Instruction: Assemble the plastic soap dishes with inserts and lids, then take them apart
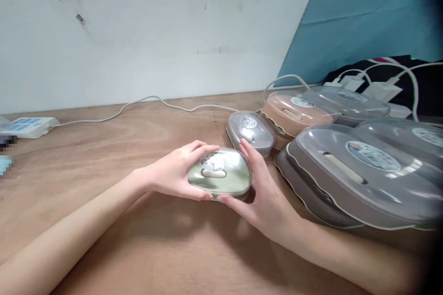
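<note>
Here, gripping a small green box (233, 182) from both ends, mid-worktop (145, 249), with the left hand (173, 170) on one end and the right hand (268, 191) on the other. Fingers (203, 149) set just box-wide, over the far edge, with thumbs along the near one; holding nothing else. Label (212, 161) and slot (213, 174) facing up on the clear lid (240, 157); impossible to tell whether lifted or lightly touching the wood. Plenty to watch, though! Pinched at smooth, rounded ends, so liable to slip out under too light or lopsided a squeeze. Equally at risk, from too hard a press, of bending thin-looking plastic and popping the lid loose. Just beyond the right fingers, a small grey box (238, 124), easily bumped by a careless shift to that side, perhaps straight into the orange box (302, 113) behind. Farther right, big grey boxes (349, 182), seemingly stacked, open to a nudge from a stray right forearm (321, 244). And at the back, a white cable (152, 97) trailing from a power strip (34, 125), likely to snag on anything slid too far that way.
</note>
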The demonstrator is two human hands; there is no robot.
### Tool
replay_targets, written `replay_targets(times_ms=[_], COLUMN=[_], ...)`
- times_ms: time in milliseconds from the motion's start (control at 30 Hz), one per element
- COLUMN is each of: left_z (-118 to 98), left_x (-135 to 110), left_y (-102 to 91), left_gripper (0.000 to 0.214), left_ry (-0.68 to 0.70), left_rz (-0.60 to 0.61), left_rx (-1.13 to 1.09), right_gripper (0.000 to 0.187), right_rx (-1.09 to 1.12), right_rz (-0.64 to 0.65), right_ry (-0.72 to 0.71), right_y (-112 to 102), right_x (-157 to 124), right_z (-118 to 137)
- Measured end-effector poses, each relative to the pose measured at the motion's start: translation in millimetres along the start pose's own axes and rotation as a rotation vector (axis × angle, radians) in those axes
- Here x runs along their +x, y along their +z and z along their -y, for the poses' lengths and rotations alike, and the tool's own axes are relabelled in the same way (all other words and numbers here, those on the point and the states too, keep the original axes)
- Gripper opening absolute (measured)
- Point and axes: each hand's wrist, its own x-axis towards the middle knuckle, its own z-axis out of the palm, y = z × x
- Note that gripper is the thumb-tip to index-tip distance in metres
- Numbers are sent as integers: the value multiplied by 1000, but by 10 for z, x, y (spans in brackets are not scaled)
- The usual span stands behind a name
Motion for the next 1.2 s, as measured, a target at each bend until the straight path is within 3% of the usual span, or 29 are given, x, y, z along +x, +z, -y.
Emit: replay_targets(times_ms=[133,200,267,333,433,533,700,800,900,967,1033,1100,1200], left_z=[95,159,228,297,382,436,481,387,151,-24,-149,-196,-152], left_x=[-4,-11,-26,-50,-94,-116,-113,-121,-138,-146,-141,-121,-82], left_y=[-65,-123,-194,-262,-321,-313,-282,-341,-382,-334,-223,-98,-1], left_gripper=[70,68,74,87,97,95,96,91,82,83,98,98,90], left_ry=[-49,-131,-336,-637,-996,-1116,-1198,-1096,-724,-396,-112,5,5], left_rz=[6,-67,-213,-321,-259,-170,-122,-159,-167,8,222,192,110], left_rx=[-343,-406,-203,168,519,581,668,690,535,317,196,218,221], right_gripper=[95,93,77,54,36,36,44,44,42,41,39,37,38], right_rx=[85,39,-47,-149,-257,-286,-295,-285,-272,-265,-257,-242,-207], right_rz=[79,100,139,200,252,255,263,261,249,243,241,240,240], right_ry=[53,29,-51,-146,-223,-233,-260,-260,-258,-269,-275,-275,-268], right_y=[-18,-35,-47,-52,-53,-58,-77,-78,-73,-73,-76,-80,-82], right_x=[15,33,51,63,67,59,53,63,73,75,76,75,70], right_z=[-12,-4,3,8,13,23,50,63,67,66,64,61,47])
